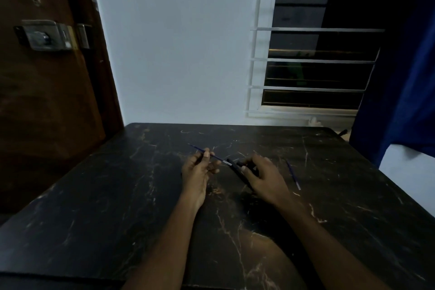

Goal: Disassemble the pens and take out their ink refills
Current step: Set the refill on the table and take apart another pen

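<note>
Blue refill (217, 158), seemingly half out of black barrel (235, 169); 1 loose refill (293, 174) rightward

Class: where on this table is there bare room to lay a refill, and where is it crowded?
Bare: the table left of the left hand; the far strip by the wall; the near middle between the forearms. Crowded: the centre, where the left hand holds a refill, the right hand a pen barrel, a loose refill beside it.

Over the dark marbled tabletop (113, 195), the left hand (197, 170) pinched a thin blue refill (217, 158). Its end seemingly still met the black pen barrel (236, 170) gripped by the right hand (262, 178). A second refill (292, 174) lay near that hand.
</note>
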